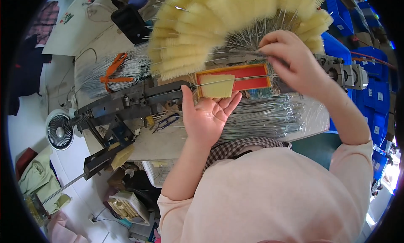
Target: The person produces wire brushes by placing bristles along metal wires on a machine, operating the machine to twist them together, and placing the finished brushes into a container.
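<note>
My left hand [207, 119] is palm up with its fingers and thumb spread, just below a flat pale-yellow piece of bristle material [216, 86]. That piece lies over the left part of a shallow red tray with an orange rim [267, 69], and a doubled metal wire [248, 78] runs lengthwise across both. Farther right, my right hand [290, 60] has its fingertips pinched together at the wire stems [242, 45] of a fanned heap of yellow bristle brushes [189, 30]. What sits between those fingertips is too small to make out.
A dark metal twisting machine [122, 100] crosses the bench, with a shaft housing [347, 76] at its right end. Bundled wires tied with orange cloth [113, 74] lie left; loose looped wires [265, 119] lie near me. A small fan [59, 129] and blue bins [374, 91] flank the bench.
</note>
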Available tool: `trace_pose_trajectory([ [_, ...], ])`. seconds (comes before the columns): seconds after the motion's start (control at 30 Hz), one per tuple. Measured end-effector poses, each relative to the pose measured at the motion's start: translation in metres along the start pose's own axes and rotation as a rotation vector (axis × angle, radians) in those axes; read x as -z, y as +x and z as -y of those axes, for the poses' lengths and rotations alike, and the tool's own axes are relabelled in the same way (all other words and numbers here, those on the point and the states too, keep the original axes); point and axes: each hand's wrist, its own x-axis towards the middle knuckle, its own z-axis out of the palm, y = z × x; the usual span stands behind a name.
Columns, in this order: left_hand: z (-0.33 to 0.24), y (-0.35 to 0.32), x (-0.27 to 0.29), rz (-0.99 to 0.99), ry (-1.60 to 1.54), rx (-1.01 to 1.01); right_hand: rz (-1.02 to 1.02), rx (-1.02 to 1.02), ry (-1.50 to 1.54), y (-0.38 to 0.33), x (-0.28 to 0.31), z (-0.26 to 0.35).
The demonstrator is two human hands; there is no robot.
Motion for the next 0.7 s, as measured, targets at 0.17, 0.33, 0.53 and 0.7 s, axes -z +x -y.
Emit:
trace_pose_trajectory([
  [0.17,0.002,0.001,0.001,0.020,-0.106,0.040,0.166,0.114,-0.114,-0.015,-0.023,0.049],
  [0.33,0.000,0.000,-0.004,0.073,-0.159,0.066,0.048,0.119,-0.133,-0.001,-0.021,0.032],
  [0.53,-0.002,0.002,-0.007,-0.009,-0.073,0.020,0.316,0.124,-0.331,0.001,0.001,0.018],
  [0.7,-0.004,0.002,-0.005,-0.032,-0.014,-0.002,0.188,0.176,-0.306,0.004,-0.008,0.022],
])
